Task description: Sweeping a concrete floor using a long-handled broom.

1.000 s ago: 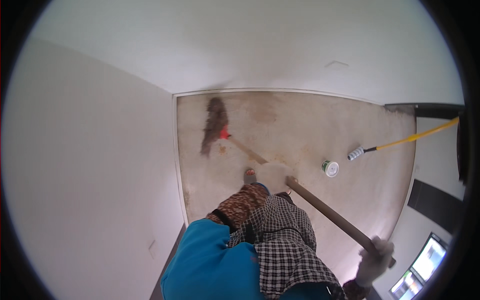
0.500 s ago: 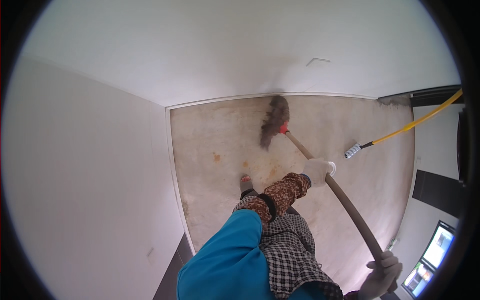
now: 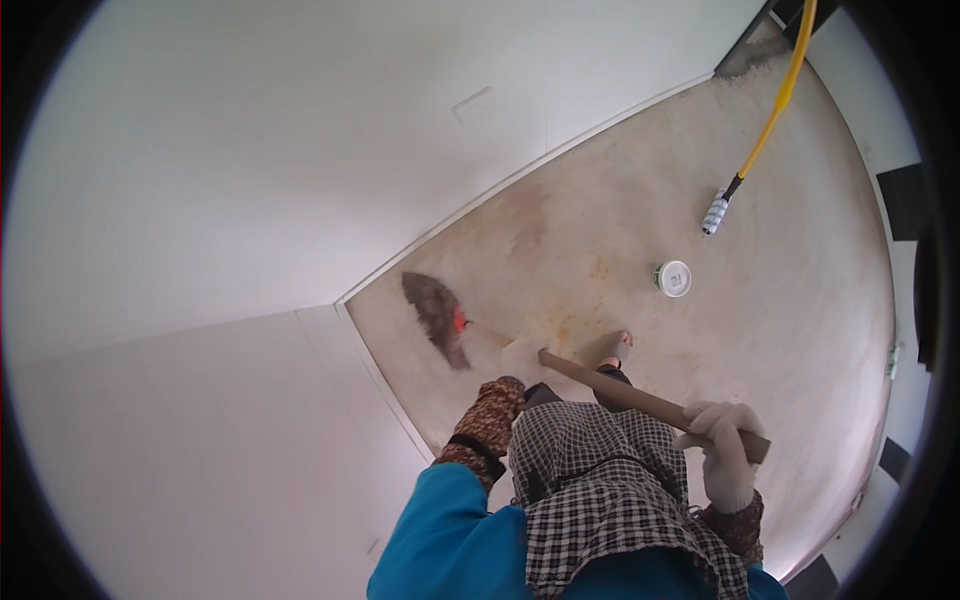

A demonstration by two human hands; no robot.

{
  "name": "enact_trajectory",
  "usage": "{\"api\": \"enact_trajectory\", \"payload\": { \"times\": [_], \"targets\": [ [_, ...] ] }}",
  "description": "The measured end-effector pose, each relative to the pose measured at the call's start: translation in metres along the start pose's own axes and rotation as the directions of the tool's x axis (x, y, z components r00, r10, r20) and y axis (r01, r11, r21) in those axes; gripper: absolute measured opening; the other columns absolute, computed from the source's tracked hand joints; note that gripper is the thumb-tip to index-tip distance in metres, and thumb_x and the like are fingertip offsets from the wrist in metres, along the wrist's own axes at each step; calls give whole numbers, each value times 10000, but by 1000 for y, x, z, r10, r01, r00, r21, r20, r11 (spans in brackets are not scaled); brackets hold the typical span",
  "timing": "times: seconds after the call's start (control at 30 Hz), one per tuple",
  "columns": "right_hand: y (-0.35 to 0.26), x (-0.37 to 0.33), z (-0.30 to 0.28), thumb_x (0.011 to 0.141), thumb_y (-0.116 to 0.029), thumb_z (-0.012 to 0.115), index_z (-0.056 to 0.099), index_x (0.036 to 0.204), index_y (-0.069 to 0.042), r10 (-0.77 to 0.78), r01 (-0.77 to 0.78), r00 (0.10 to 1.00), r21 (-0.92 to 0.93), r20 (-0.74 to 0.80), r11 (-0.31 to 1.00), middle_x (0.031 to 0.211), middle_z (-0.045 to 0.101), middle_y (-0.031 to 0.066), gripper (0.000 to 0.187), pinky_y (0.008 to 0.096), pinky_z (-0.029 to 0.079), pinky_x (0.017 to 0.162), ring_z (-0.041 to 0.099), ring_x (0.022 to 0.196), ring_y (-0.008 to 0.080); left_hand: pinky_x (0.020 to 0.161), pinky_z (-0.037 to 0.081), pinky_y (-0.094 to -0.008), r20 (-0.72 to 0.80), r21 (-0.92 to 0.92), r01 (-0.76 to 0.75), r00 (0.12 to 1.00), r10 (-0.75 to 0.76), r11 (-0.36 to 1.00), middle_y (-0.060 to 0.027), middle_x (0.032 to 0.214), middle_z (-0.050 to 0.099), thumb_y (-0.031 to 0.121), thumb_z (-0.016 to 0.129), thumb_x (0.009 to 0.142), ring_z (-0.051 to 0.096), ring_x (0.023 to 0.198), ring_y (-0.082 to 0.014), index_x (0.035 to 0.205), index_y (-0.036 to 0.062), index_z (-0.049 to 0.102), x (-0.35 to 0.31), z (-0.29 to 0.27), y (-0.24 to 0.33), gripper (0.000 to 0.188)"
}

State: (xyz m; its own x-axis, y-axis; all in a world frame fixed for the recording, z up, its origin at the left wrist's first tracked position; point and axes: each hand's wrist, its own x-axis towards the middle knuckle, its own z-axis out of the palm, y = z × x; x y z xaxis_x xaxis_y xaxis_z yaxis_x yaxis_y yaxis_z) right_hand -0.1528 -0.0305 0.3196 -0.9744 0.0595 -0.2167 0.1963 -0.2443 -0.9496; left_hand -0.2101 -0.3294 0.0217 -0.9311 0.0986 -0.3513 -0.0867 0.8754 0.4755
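Observation:
A broom (image 3: 625, 394) slants across the floor in front of me, with a long wooden handle, a red collar and a dark bristle head. Its bristles (image 3: 432, 312) rest on the floor near the corner of two walls. My left hand (image 3: 524, 354), in a white glove and blurred by motion, is closed round the lower part of the handle. Up by the handle's top end, my right hand (image 3: 722, 440), also in a white glove, has its fingers wrapped round the wood.
To the right of the broom stands a white lidded tub (image 3: 675, 279). Beyond it a paint roller (image 3: 715, 212) on a yellow pole (image 3: 782, 100) lies toward the far right. White walls meet at the left. Orange-brown stains (image 3: 562, 325) mark the floor.
The broom head has swept left and nearer, from along the far wall to the corner. Both hands moved with the handle. My view has turned, and the tub now shows fully.

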Motion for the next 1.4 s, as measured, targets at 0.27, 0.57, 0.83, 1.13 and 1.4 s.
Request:
{"api": "enact_trajectory", "payload": {
  "times": [0.27, 0.57, 0.83, 1.13, 1.4],
  "targets": [
    [-18, -73, -34, 1029, -260, 400, 433, 844, -36, -282, 204, 929, -303, -241, 931, 923, 534, 125, 293, 279, 545, 628, 573, 985, 282, 713, 530, -465, -85, -77, -437, 899, 430, 896, -149, 888, 691, 202, 691, 676, 675, 835, -355, 845, 123, 706, 92, 13, 117, 187],
    [53, -77, -155, 1033, -335, 397, 333, 793, -93, -348, 326, 929, -172, -121, 930, 742, 292, 21, 347, 191, 327, 399, 389, 742, 172, 755, 524, -439, -125, -92, -148, 983, 136, 985, -123, 890, 667, 201, 711, 664, 642, 916, -323, 781, 107, 675, -11, 69, 99, 154],
    [208, -52, -64, 981, -130, 484, 549, 881, 17, 74, -64, 976, -56, 205, 996, 902, 651, 199, 190, 329, 582, 577, 661, 720, 251, 769, 528, -452, 24, -120, 204, 979, -203, 972, -116, 900, 688, 287, 700, 727, 662, 888, -342, 849, 144, 680, -131, 205, -98, 189],
    [224, -135, -126, 997, -222, 418, 445, 835, -14, -271, 236, 961, -344, -56, 909, 864, 537, 132, 265, 272, 528, 573, 584, 916, 271, 698, 508, -451, -25, -173, -217, 976, 216, 961, -123, 843, 668, 213, 682, 681, 642, 853, -352, 798, 114, 659, 4, 266, 2, 155],
    [205, -190, -211, 1032, -271, 368, 310, 739, -101, -571, 509, 810, -325, -133, 797, 733, 310, 23, 344, 213, 313, 459, 401, 742, 171, 668, 525, -467, -227, -134, -347, 923, 312, 928, -128, 800, 670, 200, 696, 680, 665, 798, -356, 752, 142, 673, -23, 272, 92, 95]
  ]
}}
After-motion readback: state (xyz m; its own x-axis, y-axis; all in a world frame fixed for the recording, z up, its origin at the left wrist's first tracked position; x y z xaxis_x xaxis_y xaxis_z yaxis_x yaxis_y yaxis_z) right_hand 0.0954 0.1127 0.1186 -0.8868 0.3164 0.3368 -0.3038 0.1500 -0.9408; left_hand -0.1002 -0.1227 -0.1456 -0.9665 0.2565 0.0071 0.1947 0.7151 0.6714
